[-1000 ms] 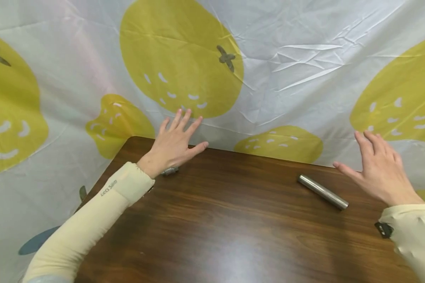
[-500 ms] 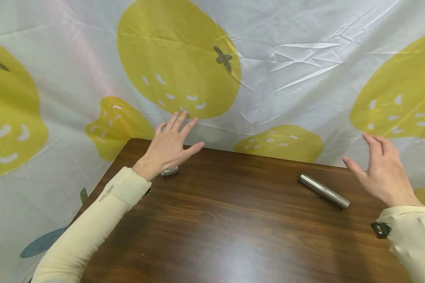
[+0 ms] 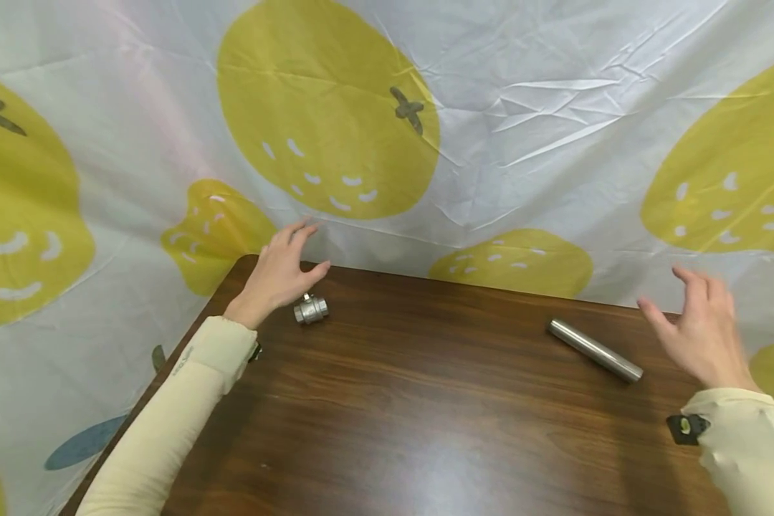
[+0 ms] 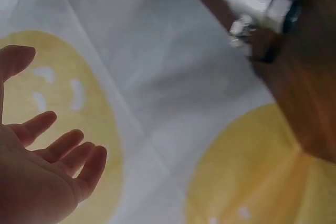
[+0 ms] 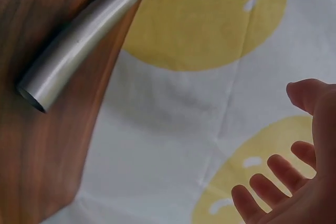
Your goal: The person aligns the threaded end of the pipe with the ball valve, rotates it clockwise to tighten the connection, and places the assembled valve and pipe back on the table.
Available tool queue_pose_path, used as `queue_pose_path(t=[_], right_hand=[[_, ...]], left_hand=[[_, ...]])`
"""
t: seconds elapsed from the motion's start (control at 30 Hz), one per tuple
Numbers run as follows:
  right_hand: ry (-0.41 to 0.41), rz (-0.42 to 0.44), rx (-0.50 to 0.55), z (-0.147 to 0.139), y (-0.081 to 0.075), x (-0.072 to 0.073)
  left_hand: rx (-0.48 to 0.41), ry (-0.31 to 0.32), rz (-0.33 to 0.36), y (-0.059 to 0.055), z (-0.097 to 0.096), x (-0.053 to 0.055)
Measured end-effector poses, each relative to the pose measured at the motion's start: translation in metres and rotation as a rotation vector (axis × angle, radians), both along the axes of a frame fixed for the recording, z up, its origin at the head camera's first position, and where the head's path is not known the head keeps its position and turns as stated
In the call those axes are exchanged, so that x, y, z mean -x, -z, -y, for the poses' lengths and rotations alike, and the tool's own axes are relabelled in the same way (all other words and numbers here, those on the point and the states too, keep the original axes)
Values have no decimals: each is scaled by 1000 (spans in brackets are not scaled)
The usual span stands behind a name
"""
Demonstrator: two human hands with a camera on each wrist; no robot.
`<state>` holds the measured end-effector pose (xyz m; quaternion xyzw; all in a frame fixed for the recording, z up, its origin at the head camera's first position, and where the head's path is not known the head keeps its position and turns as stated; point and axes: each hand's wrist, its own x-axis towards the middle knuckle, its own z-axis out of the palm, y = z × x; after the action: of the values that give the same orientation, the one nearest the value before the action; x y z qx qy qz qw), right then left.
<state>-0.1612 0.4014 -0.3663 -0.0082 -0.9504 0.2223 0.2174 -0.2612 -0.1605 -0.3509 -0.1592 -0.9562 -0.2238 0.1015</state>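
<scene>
Near the far left corner of the table lies a small silver ball valve (image 3: 311, 310) with a short stem, also in the left wrist view as a metal valve body (image 4: 257, 1). My left hand (image 3: 277, 272) hovers just left of and above it, fingers loosely bent, holding nothing. Toward the right side rests a steel tube (image 3: 595, 350); the right wrist view shows the hollow end of this tube (image 5: 79, 45). Up and to the right of the tube, my right hand (image 3: 703, 330) hangs in the air with thumb and fingers spread apart and nothing between them.
The dark wooden table (image 3: 387, 401) reaches back to a white curtain (image 3: 542, 143) printed with yellow fruit, which hangs along its far and left edges. A small black device (image 3: 686, 428) is strapped at the right wrist.
My left hand has moved left and its fingers have bent, uncovering the valve. The right hand has shifted slightly right and down, its fingers curling a little. Valve and tube stay in place.
</scene>
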Motion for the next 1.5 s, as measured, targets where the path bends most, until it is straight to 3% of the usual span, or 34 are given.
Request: queue_pose_path(t=[0.17,0.3,0.57,0.73,0.87,1.03,1.2,1.5], right_hand=[[4,23,53,-5,14,-4],[-2,37,66,-11,27,-9],[18,178,93,-18,54,-21],[-1,224,104,-17,66,-19],[-36,248,105,-13,75,-13],[-65,289,79,-10,87,-11],[-75,404,64,-12,93,-15],[-89,511,53,-15,101,-16]], left_hand=[[-40,-38,63,17,16,6],[-54,-39,158,32,23,10],[-109,-58,278,67,35,17],[-126,-83,352,87,43,20],[-133,-99,369,100,50,20],[-168,-131,411,109,55,20],[-239,-164,495,112,55,20],[-274,-178,511,120,54,18]])
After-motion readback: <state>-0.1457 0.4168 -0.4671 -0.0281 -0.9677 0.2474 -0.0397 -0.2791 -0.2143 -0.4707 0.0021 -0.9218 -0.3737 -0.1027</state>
